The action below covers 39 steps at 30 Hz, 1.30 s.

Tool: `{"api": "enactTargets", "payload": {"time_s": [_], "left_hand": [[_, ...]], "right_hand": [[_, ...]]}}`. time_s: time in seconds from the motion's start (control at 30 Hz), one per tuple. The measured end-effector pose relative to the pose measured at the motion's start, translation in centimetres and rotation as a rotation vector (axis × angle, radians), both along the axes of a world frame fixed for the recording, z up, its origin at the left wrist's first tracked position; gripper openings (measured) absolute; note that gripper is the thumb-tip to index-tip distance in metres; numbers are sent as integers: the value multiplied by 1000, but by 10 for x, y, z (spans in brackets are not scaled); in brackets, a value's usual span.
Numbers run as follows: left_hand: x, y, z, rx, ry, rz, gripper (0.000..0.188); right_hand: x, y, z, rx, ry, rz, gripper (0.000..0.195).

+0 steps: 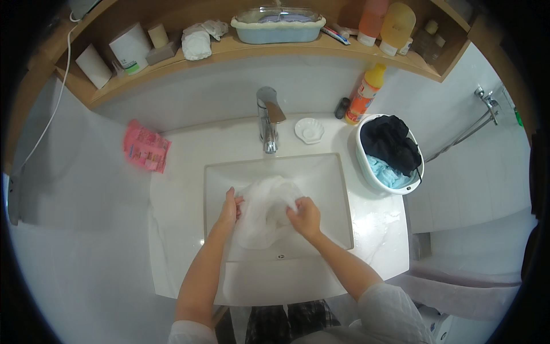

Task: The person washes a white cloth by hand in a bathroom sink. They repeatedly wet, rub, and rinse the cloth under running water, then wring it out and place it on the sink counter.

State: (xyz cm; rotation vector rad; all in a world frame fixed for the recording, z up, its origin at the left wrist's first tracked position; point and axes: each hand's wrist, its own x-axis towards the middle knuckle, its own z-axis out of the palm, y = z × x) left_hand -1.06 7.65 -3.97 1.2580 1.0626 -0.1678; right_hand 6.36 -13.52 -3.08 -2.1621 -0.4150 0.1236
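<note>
A white cloth [262,219], bunched and blurred in places, is spread between my hands over the white rectangular sink [331,180]. My left hand [230,208] has its fingers curled at the cloth's left edge, the thumb pointing up. On the other side my right hand [306,216] pinches the cloth's right edge between thumb and fingers. The cloth covers the middle of the basin, so what lies beneath it is hidden. Above the sink's far edge stands a chrome faucet [269,122]; whether water runs from it cannot be told.
A white basin [363,170] with black and light-blue cloths stands right on the counter [180,232]. Behind it are a yellow-capped bottle [363,96] and a small dark container [342,108]. A shell-shaped dish [309,130] sits by the faucet, a pink pouch [147,147] at left. A wooden shelf [240,50] overhangs.
</note>
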Motion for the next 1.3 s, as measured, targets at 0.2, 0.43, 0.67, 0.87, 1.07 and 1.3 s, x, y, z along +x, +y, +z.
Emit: {"api": "enactTargets", "payload": {"time_s": [0.2,0.43,0.67,0.87,1.07,1.3], "left_hand": [[7,-23,17,225,-18,-379,49],[-12,-53,28,379,-241,-478,32],[-21,-61,28,480,-248,-512,42],[-42,-73,30,741,-324,-506,64],[-20,-55,36,1268,-421,-657,69],[55,-35,-44,920,-319,-559,37]], "right_hand": [[-49,-51,45,38,-171,406,23],[-6,-72,65,-195,54,692,19],[34,9,53,-315,-190,492,67],[0,7,54,-316,10,612,74],[3,16,46,-405,-189,654,71],[82,41,-70,-257,-307,635,60]]}}
